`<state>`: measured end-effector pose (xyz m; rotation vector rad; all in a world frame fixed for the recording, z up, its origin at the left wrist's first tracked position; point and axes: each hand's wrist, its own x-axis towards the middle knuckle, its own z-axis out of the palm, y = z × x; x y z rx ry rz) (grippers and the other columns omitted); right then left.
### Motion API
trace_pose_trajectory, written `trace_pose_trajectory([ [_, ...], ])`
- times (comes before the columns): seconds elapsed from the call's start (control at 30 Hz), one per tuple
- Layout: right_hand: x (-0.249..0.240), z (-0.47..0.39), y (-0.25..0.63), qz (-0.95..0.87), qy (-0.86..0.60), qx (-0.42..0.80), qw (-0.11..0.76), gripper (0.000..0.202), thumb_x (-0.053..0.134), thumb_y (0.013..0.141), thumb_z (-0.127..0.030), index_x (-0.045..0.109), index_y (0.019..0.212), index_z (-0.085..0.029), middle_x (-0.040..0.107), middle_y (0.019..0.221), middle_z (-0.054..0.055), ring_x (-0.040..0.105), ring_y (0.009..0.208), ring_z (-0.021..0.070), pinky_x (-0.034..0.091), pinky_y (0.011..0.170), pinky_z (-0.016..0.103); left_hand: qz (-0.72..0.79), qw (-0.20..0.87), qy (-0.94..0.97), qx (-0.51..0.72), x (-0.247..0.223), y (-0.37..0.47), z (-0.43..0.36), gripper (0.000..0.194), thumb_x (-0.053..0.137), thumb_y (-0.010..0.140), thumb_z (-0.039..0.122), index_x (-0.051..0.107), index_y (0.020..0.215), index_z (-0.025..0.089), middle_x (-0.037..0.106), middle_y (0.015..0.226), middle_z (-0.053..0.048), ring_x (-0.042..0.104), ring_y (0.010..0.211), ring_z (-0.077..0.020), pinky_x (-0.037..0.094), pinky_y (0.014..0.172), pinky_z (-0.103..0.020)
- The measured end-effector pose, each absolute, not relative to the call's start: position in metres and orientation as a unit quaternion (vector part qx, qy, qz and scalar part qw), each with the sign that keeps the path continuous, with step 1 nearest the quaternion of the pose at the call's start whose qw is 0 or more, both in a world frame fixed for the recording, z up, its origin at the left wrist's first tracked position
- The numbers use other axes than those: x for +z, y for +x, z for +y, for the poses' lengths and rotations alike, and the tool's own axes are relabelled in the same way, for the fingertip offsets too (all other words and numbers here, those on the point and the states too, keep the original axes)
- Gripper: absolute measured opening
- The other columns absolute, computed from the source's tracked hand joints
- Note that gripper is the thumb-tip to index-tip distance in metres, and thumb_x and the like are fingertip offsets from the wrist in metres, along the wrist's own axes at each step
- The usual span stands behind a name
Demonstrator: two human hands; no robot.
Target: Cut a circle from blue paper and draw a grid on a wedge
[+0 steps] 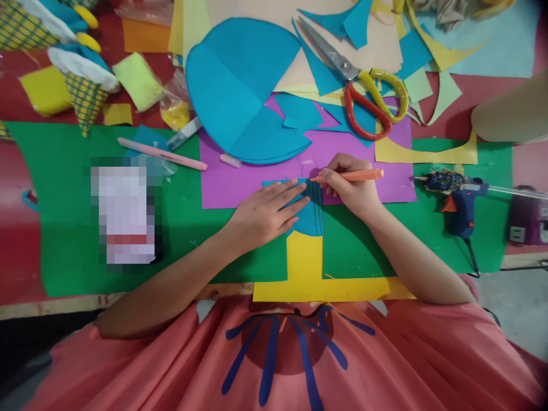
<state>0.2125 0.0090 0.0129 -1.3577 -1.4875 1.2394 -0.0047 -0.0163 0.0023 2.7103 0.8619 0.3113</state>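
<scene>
Blue paper piece partly ruled with dark lines, pinned flat under open left hand, orange pen pinched in right hand, more lines seemingly left.

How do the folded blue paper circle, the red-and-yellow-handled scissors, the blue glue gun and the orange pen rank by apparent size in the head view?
1. Folded blue paper circle, clearly largest.
2. Red-and-yellow-handled scissors.
3. Blue glue gun, counting only its body.
4. Orange pen, held in the right hand and partly hidden, so its rank is unsure.
</scene>
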Motion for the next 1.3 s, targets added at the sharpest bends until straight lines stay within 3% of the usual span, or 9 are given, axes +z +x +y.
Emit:
trace_pose_trajectory([
  [0.37,0.0152,0.0103,0.2134,-0.574,-0.530,0.502,0.370,0.024,0.061,0.079,-0.024,0.051,0.059,-0.019,0.057,0.051,-0.003,0.047,0.043,0.0068,0.036,0.043,0.022,0.291,0.128,0.940,0.122,0.0023,-0.0046,-0.0164,0.038,0.046,0.098,0.027,0.057,0.133,0.016,0.052,0.144,-0.013,0.049,0.134,-0.0264,0.044,0.109,-0.043],
  [0.57,0.0127,0.0097,0.2146,-0.567,-0.518,0.506,0.393,0.026,0.065,0.083,-0.037,0.054,0.068,-0.019,0.062,0.059,-0.002,0.051,0.046,0.0069,0.040,0.045,0.022,0.336,0.129,0.925,0.119,0.0037,-0.0050,-0.0143,0.043,0.042,0.100,0.029,0.053,0.137,0.011,0.052,0.143,-0.014,0.045,0.137,-0.0250,0.041,0.111,-0.042],
  [0.87,0.0103,0.0106,0.2124,-0.643,-0.499,0.447,0.370,0.026,0.064,0.084,-0.037,0.057,0.069,-0.017,0.061,0.063,0.000,0.054,0.058,0.0102,0.040,0.054,0.025,0.345,0.133,0.923,0.111,0.0032,-0.0051,-0.0133,0.043,0.040,0.101,0.030,0.053,0.136,0.009,0.051,0.145,-0.015,0.044,0.138,-0.0243,0.040,0.112,-0.042],
  [1.3,0.0103,0.0114,0.2141,-0.673,-0.501,0.424,0.341,0.024,0.061,0.082,-0.029,0.056,0.062,-0.016,0.053,0.056,-0.002,0.043,0.052,0.0078,0.032,0.050,0.023,0.345,0.140,0.922,0.112,0.0044,-0.0046,-0.0129,0.044,0.041,0.100,0.030,0.052,0.136,0.009,0.051,0.145,-0.015,0.044,0.138,-0.0251,0.040,0.113,-0.042],
])
